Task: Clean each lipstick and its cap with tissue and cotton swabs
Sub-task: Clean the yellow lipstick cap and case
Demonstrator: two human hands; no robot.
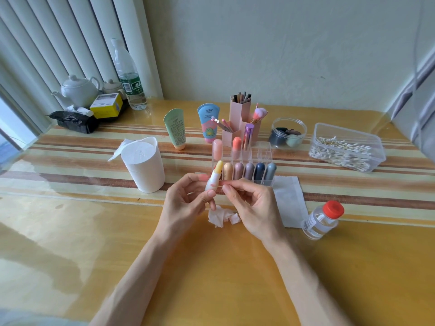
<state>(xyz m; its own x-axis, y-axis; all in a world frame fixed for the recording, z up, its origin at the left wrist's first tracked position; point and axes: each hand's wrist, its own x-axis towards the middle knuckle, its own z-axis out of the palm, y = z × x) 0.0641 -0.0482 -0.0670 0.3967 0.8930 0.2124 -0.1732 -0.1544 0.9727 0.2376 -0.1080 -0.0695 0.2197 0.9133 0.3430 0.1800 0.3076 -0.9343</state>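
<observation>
Fingers of the left hand (186, 201) curl round a smooth white lipstick (213, 178), its rounded yellow tip upright, just in front of the clear organizer (263, 150). The right hand (251, 205) pinches thumb to forefinger against the tube; what it pinches is too small to tell. Crumpled tissue (222, 217) lies nearer still, on a glossy yellow table (211, 267) that stretches toward the viewer.

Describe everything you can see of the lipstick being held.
The lipstick is a glossy white tube, plastic by its look, with a rounded pale yellow tip and a pinkish mark on its side. It is nearly upright, tip up. The left hand grips its base; fingertips of the right hand meet its side.
</observation>
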